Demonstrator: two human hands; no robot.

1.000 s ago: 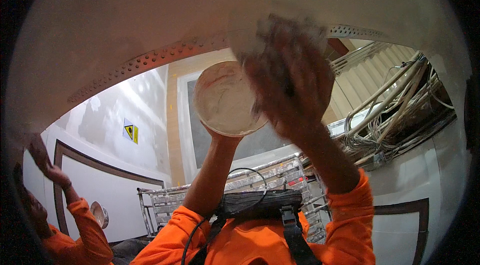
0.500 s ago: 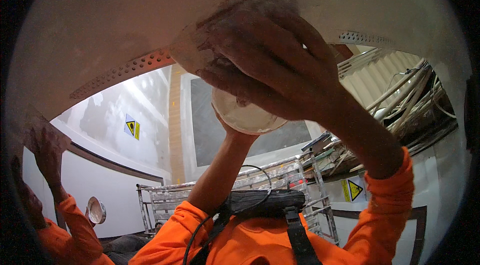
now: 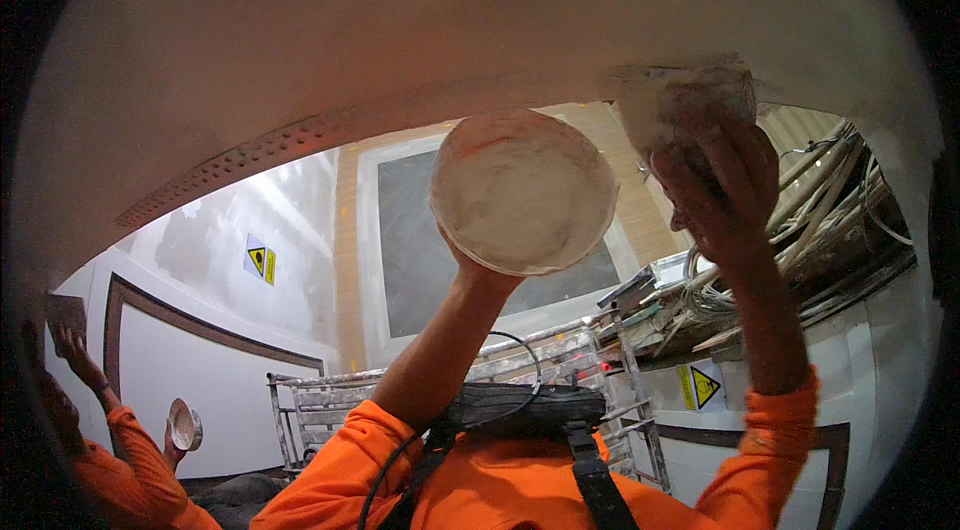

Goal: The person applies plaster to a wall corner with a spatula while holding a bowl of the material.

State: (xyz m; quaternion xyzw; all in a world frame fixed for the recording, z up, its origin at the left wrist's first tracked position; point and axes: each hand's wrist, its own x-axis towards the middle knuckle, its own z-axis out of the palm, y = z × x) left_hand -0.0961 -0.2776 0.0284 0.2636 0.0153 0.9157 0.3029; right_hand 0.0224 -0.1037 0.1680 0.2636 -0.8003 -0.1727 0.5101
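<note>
In my left hand [image 3: 480,270] a round bowl [image 3: 609,205] is held up from below, its inside coated with pale, creamy filler [image 3: 520,185]. To its right my right hand [image 3: 728,185] grips a broad flat scraper [image 3: 690,95] smeared with filler. The scraper's far edge lies against the lower edge of the curved plasterboard surface [image 3: 400,20] overhead. Along that edge runs a perforated edge strip [image 3: 275,142], its holes showing at the left and coated over toward the middle.
At the left a co-worker in an orange sleeve [image 3: 140,465] holds another bowl [image 3: 182,425] and a flat scraper [image 3: 68,320]. Below stands a spattered metal platform with rails [image 3: 340,395]. Bundled cables and scrap strips [image 3: 810,220] hang at right, above a warning sign [image 3: 700,387].
My right hand has moved right with the scraper, uncovering the bowl. Filler now covers holes of the strip's middle. The co-worker's raised hand and bowl have shifted slightly.
</note>
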